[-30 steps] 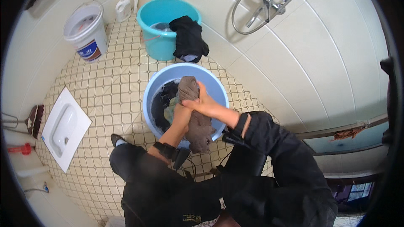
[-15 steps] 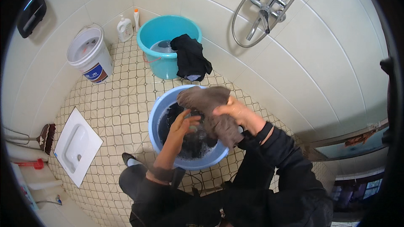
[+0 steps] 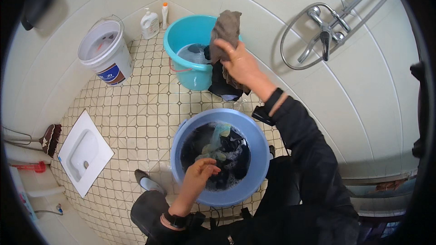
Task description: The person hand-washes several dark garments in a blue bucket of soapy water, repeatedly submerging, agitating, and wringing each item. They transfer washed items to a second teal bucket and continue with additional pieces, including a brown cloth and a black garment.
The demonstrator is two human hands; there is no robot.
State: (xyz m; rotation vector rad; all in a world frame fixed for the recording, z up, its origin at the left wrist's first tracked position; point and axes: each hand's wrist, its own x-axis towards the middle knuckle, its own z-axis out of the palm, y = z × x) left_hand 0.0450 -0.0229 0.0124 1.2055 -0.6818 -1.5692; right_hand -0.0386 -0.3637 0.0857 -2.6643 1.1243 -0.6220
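Note:
My right hand [image 3: 243,67] grips a wet grey-brown garment [image 3: 225,29], its upper part raised over the right rim of a turquoise bucket [image 3: 196,78]. Below, more of its fabric hangs in front of a black garment [image 3: 221,84] draped over that rim. Greyish water lies in the bucket. My left hand [image 3: 200,174] hovers above the near left part of a blue basin [image 3: 256,177], fingers loosely bent and holding nothing I can see. Dark clothes and a pale green-yellow cloth [image 3: 217,138] lie in the basin's sudsy water.
A white bucket [image 3: 122,56] with water stands at the left wall. A pump bottle [image 3: 150,25] and a slim orange-capped bottle [image 3: 165,16] are in the corner. A squat toilet [image 3: 85,152] is set in the tiled floor; a brush [image 3: 51,138] leans beside it. Shower tap [image 3: 324,36] on the right wall.
My right hand has carried the grey-brown garment from over the basin up to the turquoise bucket's rim. My left hand has dropped lower. The pale green-yellow cloth now shows in the basin.

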